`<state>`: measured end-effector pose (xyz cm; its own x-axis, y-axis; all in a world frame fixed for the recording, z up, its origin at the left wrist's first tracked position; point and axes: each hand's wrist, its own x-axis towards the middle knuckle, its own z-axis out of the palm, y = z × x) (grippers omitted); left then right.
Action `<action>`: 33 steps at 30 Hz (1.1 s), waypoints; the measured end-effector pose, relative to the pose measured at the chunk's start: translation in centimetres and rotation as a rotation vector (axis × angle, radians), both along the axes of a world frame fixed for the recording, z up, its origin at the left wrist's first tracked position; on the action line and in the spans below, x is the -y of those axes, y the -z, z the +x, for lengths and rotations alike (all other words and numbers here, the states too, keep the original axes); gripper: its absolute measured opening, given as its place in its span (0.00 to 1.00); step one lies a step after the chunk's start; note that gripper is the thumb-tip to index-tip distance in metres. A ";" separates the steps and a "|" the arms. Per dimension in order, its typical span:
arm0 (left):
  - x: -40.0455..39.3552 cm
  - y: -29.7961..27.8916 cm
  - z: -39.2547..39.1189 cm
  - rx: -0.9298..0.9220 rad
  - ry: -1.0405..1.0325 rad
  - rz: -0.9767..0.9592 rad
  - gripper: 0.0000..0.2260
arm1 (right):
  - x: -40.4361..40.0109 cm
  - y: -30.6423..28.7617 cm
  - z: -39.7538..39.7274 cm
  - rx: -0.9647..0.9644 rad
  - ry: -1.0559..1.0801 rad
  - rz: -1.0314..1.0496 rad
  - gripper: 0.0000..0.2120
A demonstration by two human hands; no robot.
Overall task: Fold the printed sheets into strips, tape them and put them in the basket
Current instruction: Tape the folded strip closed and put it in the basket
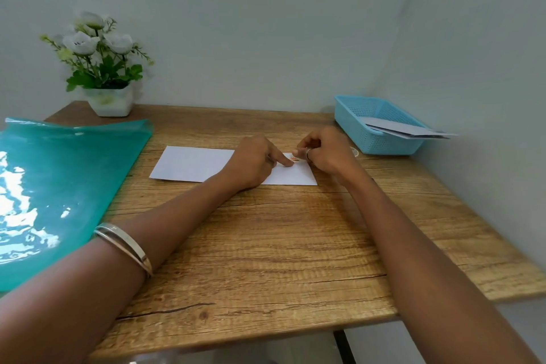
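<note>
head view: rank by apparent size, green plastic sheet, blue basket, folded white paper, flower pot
1. green plastic sheet, nearest the camera, so inflated
2. folded white paper and blue basket: too alike to rank
3. flower pot, farthest away

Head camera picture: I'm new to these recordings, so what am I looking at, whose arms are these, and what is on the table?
One camera, worn on a person's head, looks down at their own bare arms. On the wooden table lies a folded white sheet. The left hand presses one finger on it near a small orange mark; the right hand pinches something small there, likely tape. A blue basket at far right holds folded strips. A green plastic folder and potted white flowers sit left.
</note>
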<state>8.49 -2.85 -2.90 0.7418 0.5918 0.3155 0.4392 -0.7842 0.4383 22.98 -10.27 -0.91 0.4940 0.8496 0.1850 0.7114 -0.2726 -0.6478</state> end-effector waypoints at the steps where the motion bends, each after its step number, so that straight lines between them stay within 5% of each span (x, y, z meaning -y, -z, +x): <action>1: 0.0 0.0 -0.1 0.012 0.006 -0.004 0.14 | -0.2 0.3 0.0 -0.023 0.004 -0.010 0.08; 7: -0.1 -0.1 0.0 0.015 -0.014 -0.031 0.14 | -0.5 -0.2 0.9 -0.136 0.045 -0.114 0.15; 14: -0.3 0.2 0.2 0.048 -0.097 -0.076 0.12 | -0.8 0.2 0.9 -0.204 0.106 0.011 0.07; 18: -0.3 0.2 0.2 0.043 -0.079 -0.056 0.12 | -1.6 0.9 0.7 -0.115 0.123 0.004 0.13; 24: -0.3 0.2 0.3 0.022 -0.066 -0.062 0.13 | -2.6 1.9 0.9 -0.086 0.190 0.055 0.09; 29: -0.5 0.3 0.4 0.035 -0.074 -0.078 0.12 | -1.7 1.5 1.6 -0.263 0.180 0.106 0.16; 33: -0.6 0.4 0.3 0.054 -0.089 -0.083 0.11 | -2.3 1.8 1.1 -0.130 0.160 0.057 0.13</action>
